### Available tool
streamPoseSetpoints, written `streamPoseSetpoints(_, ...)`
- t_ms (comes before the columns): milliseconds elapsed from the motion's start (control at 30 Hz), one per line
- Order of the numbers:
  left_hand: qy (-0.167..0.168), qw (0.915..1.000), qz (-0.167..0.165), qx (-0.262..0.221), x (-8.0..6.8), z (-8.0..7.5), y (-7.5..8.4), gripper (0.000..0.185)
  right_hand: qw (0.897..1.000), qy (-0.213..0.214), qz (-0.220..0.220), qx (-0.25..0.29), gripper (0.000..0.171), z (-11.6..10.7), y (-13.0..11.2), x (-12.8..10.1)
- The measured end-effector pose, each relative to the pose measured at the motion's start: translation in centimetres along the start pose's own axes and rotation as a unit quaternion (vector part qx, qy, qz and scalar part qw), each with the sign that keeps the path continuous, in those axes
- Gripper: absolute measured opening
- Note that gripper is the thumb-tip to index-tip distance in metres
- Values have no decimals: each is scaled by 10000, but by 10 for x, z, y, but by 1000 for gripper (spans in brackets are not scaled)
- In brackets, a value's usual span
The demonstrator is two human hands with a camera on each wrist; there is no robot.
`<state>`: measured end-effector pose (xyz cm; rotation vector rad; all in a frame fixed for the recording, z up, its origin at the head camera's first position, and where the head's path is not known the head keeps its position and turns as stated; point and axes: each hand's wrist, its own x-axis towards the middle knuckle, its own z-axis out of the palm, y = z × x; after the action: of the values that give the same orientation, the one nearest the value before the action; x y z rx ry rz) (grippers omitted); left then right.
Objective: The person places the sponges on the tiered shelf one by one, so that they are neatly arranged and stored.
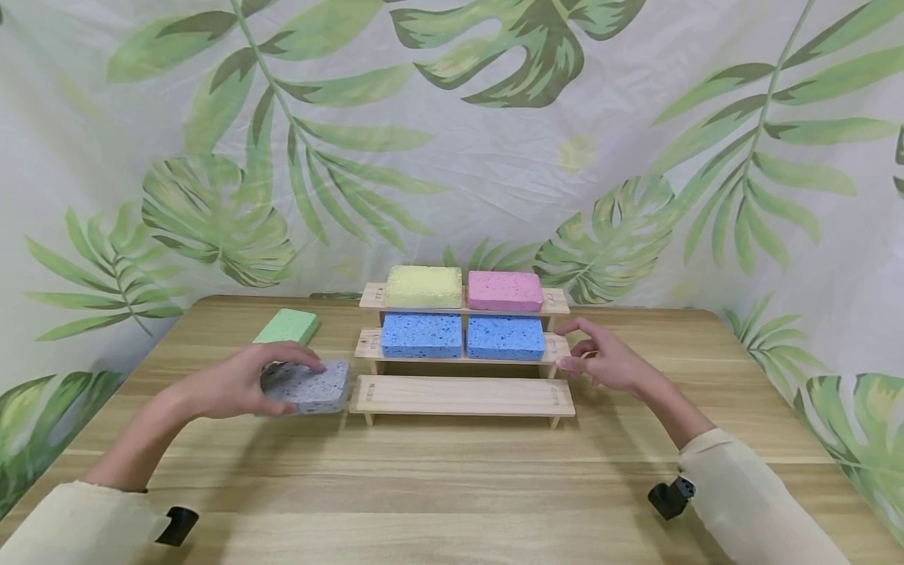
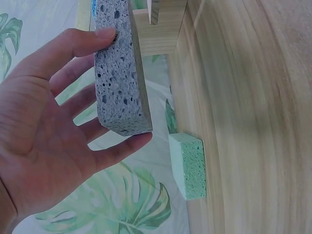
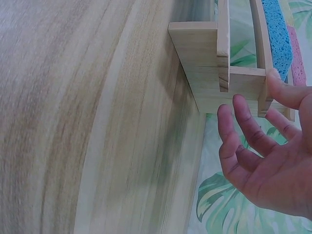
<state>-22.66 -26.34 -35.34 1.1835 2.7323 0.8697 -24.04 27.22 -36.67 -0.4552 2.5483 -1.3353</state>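
The left hand (image 1: 233, 384) holds a grey sponge (image 1: 308, 386). The fingers go over the top of the sponge and the thumb is under its near side, so the hand grips it from both sides. In the left wrist view the fingertips (image 2: 105, 33) sit on one end of the grey sponge (image 2: 119, 73) and the thumb touches the other end. The sponge is just to the left of the wooden rack (image 1: 462, 395), near the end of its bottom step. From the head view it looks low over the surface (image 1: 452, 486), but you cannot tell if it touches the wood.

A little behind the left hand lies a green sponge (image 1: 286, 326), flat on the surface. It is apart from the grey one.

The right hand (image 1: 607, 362) is open. Its fingers are spread and a bit bent, and it holds nothing. It is at the right end of the rack, beside the middle step. In the right wrist view one fingertip (image 3: 274, 78) touches the side wall of the rack (image 3: 204, 68) and the others are just off it.

The rack has three steps, like small stairs. The bottom step has nothing on it. On the middle step two blue sponges (image 1: 462, 336) lie side by side. On the top step there is a yellow sponge (image 1: 424, 286) on the left and a pink sponge (image 1: 504, 290) on the right, close together.

Behind the surface hangs a cloth with big green leaves (image 1: 212, 212)
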Motion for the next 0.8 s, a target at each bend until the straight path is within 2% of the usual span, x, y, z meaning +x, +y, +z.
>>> streamPoseSetpoints(267, 48, 10000, 64, -5, 2, 1, 5, 54, 10000, 3, -21, 17, 48, 0, 0, -1)
streamPoseSetpoints(600, -62, 9999, -134, 40, 8, 3, 14, 57, 10000, -7, 28, -24, 49, 0, 0, -1)
streamPoseSetpoints(800, -28, 10000, -33, 28, 15, 6, 19, 58, 10000, -10, 23, 21, 49, 0, 0, -1)
